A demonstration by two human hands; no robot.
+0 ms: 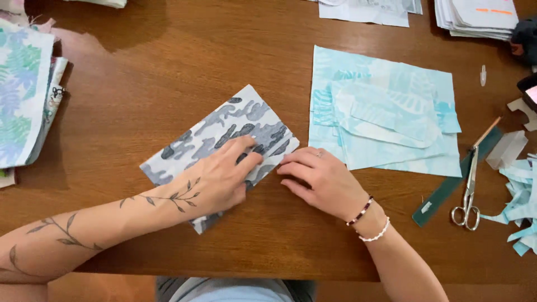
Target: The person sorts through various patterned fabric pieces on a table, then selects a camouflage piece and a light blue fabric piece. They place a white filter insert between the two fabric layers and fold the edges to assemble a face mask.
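Grey camouflage cloth (224,142) lies in the middle of the wooden table (140,72). Left hand (221,176) presses it flat, fingers together. Right hand (321,179) touches its edge, fingers slightly spread.

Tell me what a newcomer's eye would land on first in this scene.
First, the two hands at the centre of the wooden table: the left hand lies flat on a grey camouflage-print fabric piece, and the right hand presses at its lower right edge. Next, the pale turquoise leaf-print fabric pieces stacked just to the right. Further right, silver scissors lie beside a dark green ruler.
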